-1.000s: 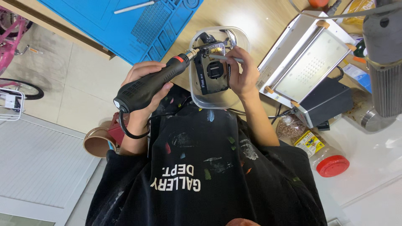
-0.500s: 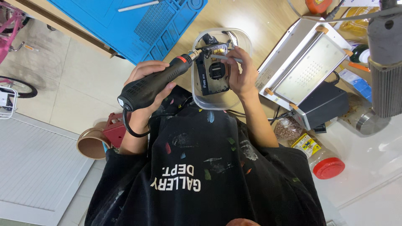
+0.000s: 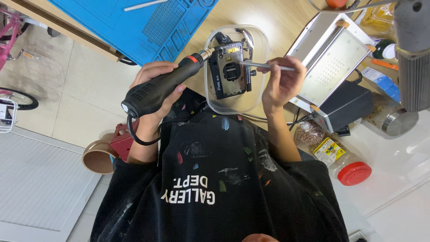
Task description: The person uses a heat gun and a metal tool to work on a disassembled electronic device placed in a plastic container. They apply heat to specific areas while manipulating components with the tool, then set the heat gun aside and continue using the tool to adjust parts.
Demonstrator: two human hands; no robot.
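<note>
The person's left hand (image 3: pixel 154 83) is wrapped tight around a black hot-air tool (image 3: pixel 163 85), with the cord looping out of the butt end past the wrist. The metal nozzle of the tool points right and reaches the upper left corner of a stripped camera (image 3: pixel 230 71).

The camera sits inside a clear plastic tub (image 3: pixel 210 96) on the wooden worktop (image 3: pixel 277 18), just ahead of the person's chest. It is dark, boxy and has its covers off, with a round opening showing in the middle.

The right hand (image 3: pixel 282 83) is closed on a thin metal rod (image 3: pixel 264 66), pinched between fingers and thumb. The rod runs left from the hand, and its tip lies on the right side of the camera. Whether the tip touches a screw or only a panel cannot be told. The two hands stand apart, one on each side of the tub.

A blue mat (image 3: pixel 148 22) lies on the worktop to the upper left, with a pale stick (image 3: pixel 145 5) on it. To the right of the tub stands a flat metal machine (image 3: pixel 331 58) with a perforated plate, joined to a black box (image 3: pixel 345 105). A jar with a red lid (image 3: pixel 342 161) lies near the right elbow. A brown cup (image 3: pixel 96 157) and a red block (image 3: pixel 122 141) sit below the left forearm.
</note>
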